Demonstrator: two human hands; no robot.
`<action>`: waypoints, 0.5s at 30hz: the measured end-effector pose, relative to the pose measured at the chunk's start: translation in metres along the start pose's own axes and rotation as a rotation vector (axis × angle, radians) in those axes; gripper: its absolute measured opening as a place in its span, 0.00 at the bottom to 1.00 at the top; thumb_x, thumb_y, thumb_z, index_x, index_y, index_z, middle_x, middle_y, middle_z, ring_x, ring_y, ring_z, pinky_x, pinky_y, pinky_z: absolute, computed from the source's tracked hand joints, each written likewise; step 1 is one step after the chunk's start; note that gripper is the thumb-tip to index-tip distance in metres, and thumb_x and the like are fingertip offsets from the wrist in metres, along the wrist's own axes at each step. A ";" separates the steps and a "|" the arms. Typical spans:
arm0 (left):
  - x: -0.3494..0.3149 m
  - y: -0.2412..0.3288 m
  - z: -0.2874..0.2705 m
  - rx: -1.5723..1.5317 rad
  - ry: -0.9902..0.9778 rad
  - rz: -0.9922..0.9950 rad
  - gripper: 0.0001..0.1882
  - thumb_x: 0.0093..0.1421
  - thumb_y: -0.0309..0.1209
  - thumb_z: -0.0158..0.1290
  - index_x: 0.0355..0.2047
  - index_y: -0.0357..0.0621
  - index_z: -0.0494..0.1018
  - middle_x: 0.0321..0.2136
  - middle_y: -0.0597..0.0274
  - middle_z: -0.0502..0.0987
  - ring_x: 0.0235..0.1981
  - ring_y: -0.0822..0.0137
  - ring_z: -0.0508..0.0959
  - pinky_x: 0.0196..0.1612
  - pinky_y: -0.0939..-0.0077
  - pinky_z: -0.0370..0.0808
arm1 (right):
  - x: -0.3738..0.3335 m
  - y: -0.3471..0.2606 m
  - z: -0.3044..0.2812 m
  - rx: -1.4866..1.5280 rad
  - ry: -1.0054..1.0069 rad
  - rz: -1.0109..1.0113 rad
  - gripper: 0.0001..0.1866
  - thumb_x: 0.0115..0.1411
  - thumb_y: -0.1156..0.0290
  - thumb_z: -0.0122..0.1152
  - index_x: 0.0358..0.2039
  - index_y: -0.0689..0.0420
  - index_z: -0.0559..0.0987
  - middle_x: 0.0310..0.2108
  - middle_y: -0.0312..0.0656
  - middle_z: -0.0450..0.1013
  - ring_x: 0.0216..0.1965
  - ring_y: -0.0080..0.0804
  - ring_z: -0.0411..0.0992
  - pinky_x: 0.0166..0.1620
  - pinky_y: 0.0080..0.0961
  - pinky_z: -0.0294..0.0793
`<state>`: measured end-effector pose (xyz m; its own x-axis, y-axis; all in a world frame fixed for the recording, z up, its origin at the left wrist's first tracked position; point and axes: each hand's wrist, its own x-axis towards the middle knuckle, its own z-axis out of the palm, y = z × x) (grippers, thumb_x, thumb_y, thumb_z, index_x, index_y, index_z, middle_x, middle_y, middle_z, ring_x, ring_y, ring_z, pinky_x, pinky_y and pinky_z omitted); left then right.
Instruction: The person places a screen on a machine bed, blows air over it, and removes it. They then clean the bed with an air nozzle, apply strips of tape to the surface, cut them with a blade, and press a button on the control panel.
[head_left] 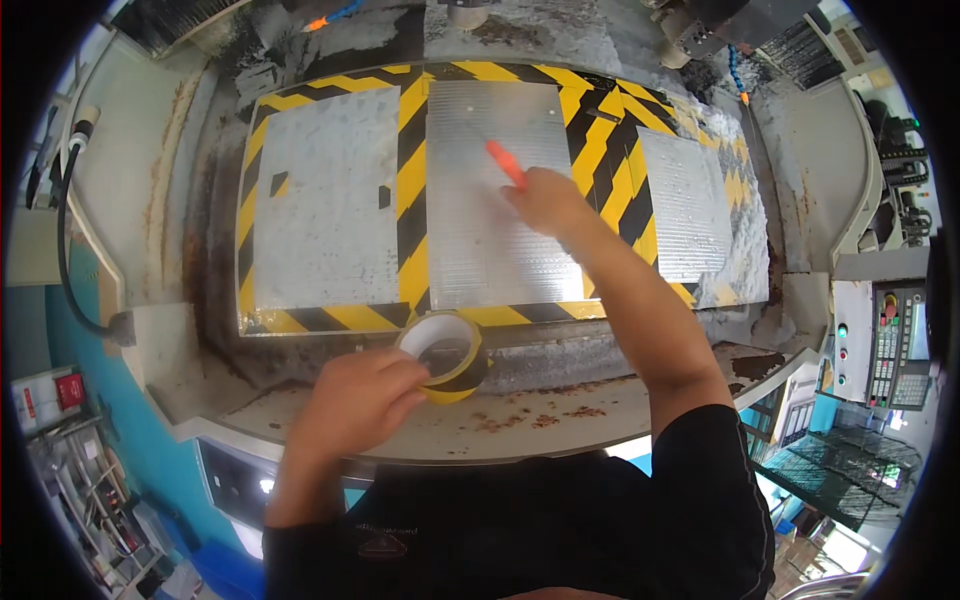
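My left hand [362, 402] is closed on the near-left side of a roll of black-and-yellow striped tape [458, 384], whose pale cardboard core faces up and to the left. The roll is at the front edge of a taped metal bed. Out over the middle ridged metal panel [490, 255], my right hand [553, 203] grips a slim orange-red tool [506, 163]; its exact kind is unclear. The tool points up and to the left. Strips of striped hazard tape [412, 190] frame the middle panel and the smooth grey panel [325, 240] on the left.
Another ridged panel [685, 200] lies at the right, with whitish, worn residue beside it. Machine parts [690, 30] overhang the far right. A rusty ledge [540, 415] runs along the front. A control panel [895, 345] stands at the right, and a black cable [68, 240] hangs at the left.
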<state>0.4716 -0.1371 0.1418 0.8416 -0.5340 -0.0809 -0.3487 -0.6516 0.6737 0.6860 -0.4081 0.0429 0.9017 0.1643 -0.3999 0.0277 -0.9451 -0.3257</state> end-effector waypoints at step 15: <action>0.006 0.011 0.005 0.008 -0.043 0.014 0.11 0.55 0.30 0.61 0.39 0.45 0.77 0.35 0.56 0.79 0.37 0.50 0.79 0.38 0.61 0.75 | -0.140 0.129 -0.031 0.541 0.105 0.163 0.20 0.66 0.53 0.60 0.40 0.61 0.78 0.26 0.36 0.74 0.24 0.22 0.72 0.26 0.22 0.73</action>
<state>0.4706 -0.1497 0.1451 0.8182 -0.5657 -0.1030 -0.3638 -0.6480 0.6692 0.5767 -0.5617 0.0834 0.9147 -0.0262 -0.4032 -0.3146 -0.6723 -0.6701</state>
